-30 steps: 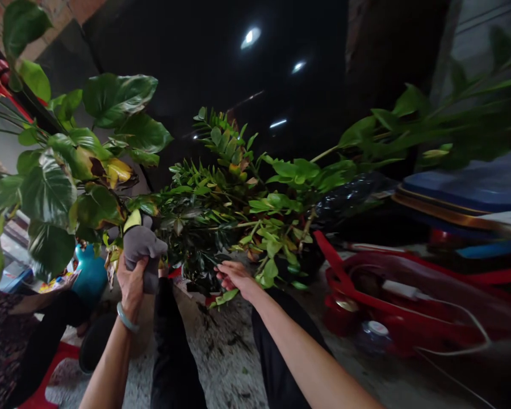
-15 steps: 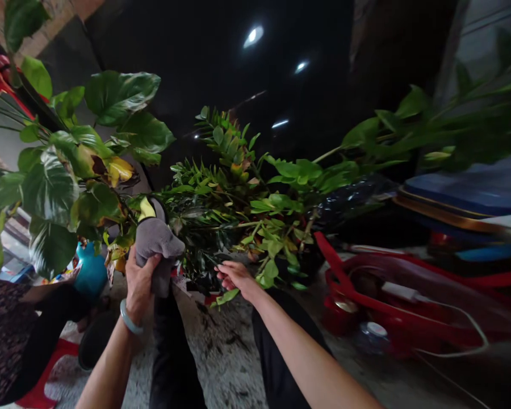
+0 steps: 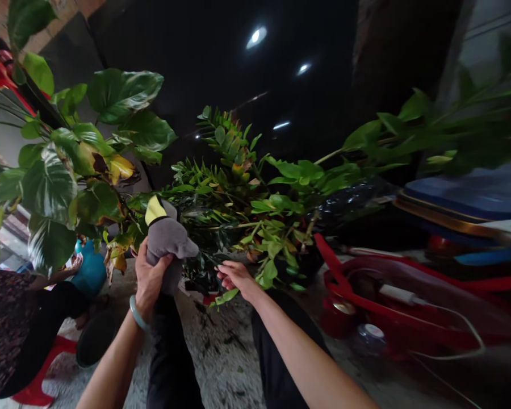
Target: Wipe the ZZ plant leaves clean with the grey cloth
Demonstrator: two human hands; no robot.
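A grey cloth [image 3: 167,236] with a yellow and black patch is bunched in my left hand [image 3: 150,276], its thumb pressed over the fabric. A pale bracelet [image 3: 138,313] circles that wrist. To the right, the fingers of my right hand [image 3: 234,276] are pinched around the tip of a dark green leaf stem [image 3: 208,258] at the low front of the bushy plant [image 3: 234,153]. The loose end of the cloth lies close to these leaves, left of my right hand.
A large-leaved plant [image 3: 49,184] rises at the left. Behind it a person [image 3: 8,329] sits on a red stool [image 3: 46,372] beside a black bucket [image 3: 96,339]. At right are a red basket [image 3: 417,318] and stacked blue boxes [image 3: 464,190].
My left hand has moved right with the cloth, closer to my right hand. My right hand has hardly moved. The seated person's hand now shows on the blue object.
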